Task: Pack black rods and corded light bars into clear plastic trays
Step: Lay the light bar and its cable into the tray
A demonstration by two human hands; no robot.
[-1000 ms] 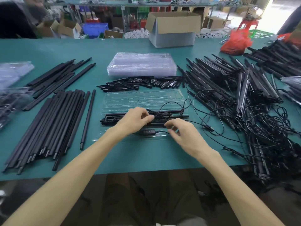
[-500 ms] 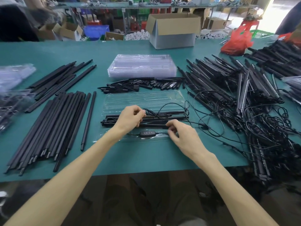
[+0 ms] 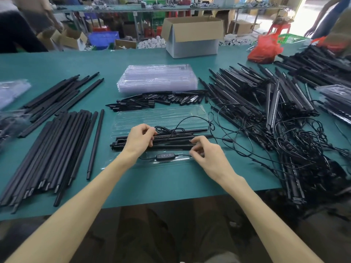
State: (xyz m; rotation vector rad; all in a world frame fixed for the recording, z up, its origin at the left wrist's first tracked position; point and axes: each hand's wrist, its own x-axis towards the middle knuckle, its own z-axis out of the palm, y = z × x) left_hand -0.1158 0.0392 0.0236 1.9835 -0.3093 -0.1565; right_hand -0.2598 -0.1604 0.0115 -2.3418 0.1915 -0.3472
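An open clear plastic tray (image 3: 161, 116) lies on the green table in front of me. Black rods and a light bar (image 3: 171, 142) lie lengthwise in it, with a loose black cord (image 3: 190, 120) looping above them. The cord's inline controller (image 3: 165, 156) sits in the tray's near channel. My left hand (image 3: 139, 139) rests on the rods with its fingers pinching the cord. My right hand (image 3: 206, 156) pinches the cord just right of the controller.
Long black rods (image 3: 57, 149) lie at the left. A stack of clear trays (image 3: 157, 77) and short black pieces (image 3: 155, 100) sit behind the open tray. Tangled corded light bars (image 3: 275, 118) fill the right. A cardboard box (image 3: 191, 37) and red bag (image 3: 266, 48) stand at the back.
My left hand has shifted slightly left and away along the rods. My right hand stays at the cord by the controller, which has settled into the near channel.
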